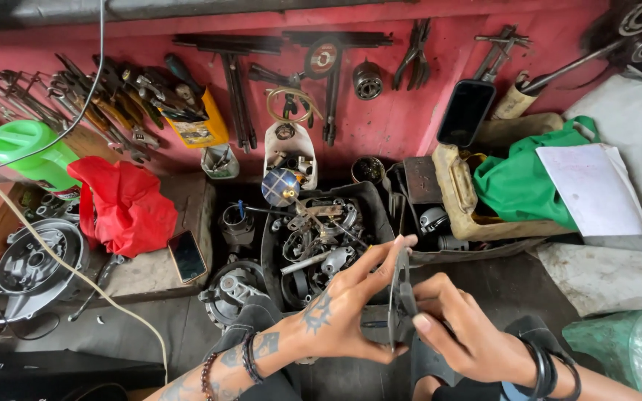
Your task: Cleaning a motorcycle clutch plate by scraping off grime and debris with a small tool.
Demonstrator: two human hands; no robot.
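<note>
Here, your left hand point(336, 308) and right hand point(462, 338) pinch a thin dark part point(399, 301) between them, edge-on to the camera, low in the middle. Left fingers are spread along its left face, thumb underneath; right fingers are curled round its right edge. What the part is, you cannot tell. Just beyond it, a black tray point(377, 204) is heaped with grey metal engine pieces. Right of that, a dirty cream tub point(451, 189) holds a green cloth point(521, 182), with white paper point(592, 186) lying on top. At far left, a red bag point(124, 204) lies beside a green jug point(31, 148). A phone point(186, 256) lies flat near the bag.
</note>
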